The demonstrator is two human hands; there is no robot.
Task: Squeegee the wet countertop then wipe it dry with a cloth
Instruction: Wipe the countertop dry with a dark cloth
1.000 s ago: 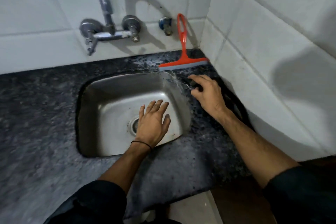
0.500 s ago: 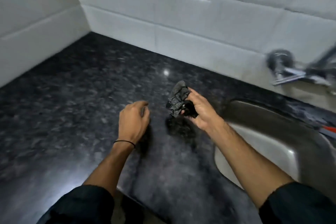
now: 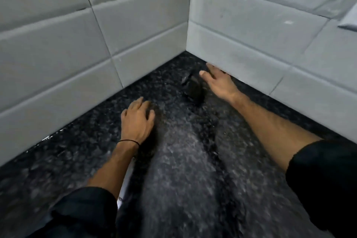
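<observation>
Lying just left of the open-fingered right hand [image 3: 218, 83], the crumpled dark cloth [image 3: 194, 89] rests on the speckled black stone surface [image 3: 183, 160]; the spread left hand [image 3: 138, 120] sits farther away.

Motion blur smears the near counter [image 3: 183, 189]. The dark cloth [image 3: 193, 88] blends into it, outline unclear. The right hand [image 3: 219, 83] hides its far edge; their contact cannot be told.

1. Legible text, labels, brands, numbers, signs: none found.
2. White wall tiles [image 3: 135, 25]: plain, unmarked.
3. Dark speckled countertop [image 3: 183, 160]: no lettering.
4. Dark cloth [image 3: 194, 88], far corner: blurred; no print can be made out.
</observation>
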